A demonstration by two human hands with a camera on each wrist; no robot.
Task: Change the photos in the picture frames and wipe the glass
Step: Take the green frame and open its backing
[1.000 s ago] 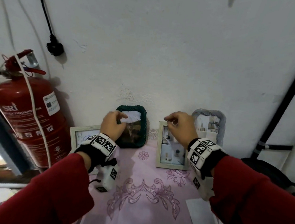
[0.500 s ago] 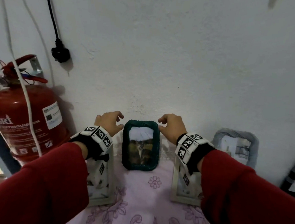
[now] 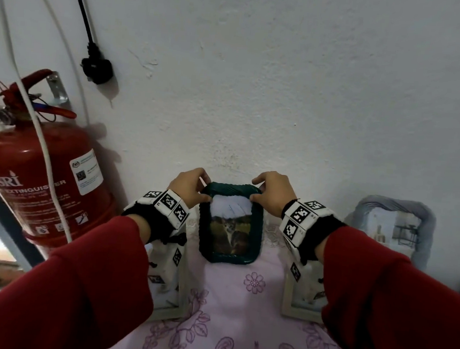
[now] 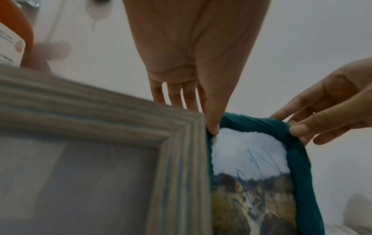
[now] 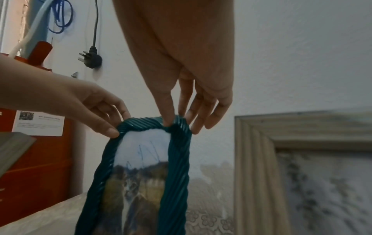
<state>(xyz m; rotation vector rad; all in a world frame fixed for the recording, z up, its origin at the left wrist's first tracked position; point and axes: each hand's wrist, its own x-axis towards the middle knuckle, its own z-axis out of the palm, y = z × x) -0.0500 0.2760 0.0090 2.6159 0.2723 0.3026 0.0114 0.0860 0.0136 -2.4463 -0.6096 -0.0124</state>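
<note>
A dark green ribbed picture frame [image 3: 257, 227] [image 4: 300, 167] [image 5: 177, 159] with a cat photo [image 3: 230, 235] stands upright against the wall at the back of the table. My left hand [image 3: 190, 189] [image 4: 211, 125] pinches its top left corner, thumb on the front. My right hand [image 3: 273, 196] [image 5: 173, 122] pinches its top right corner the same way. Blue pen scribbles show on the glass [image 4: 255, 157] over the sky part of the photo.
A beige frame [image 3: 168, 312] [image 4: 181, 143] stands under my left wrist and another [image 3: 298, 312] [image 5: 253, 159] under my right wrist. A grey-blue frame [image 3: 396, 230] leans on the wall at the right. A red fire extinguisher [image 3: 39, 182] stands left. The table carries a pink embroidered cloth [image 3: 239, 314].
Both hands came in from beside the green frame and took hold of its top corners. The view shifted so the green frame sits centred between my wrists.
</note>
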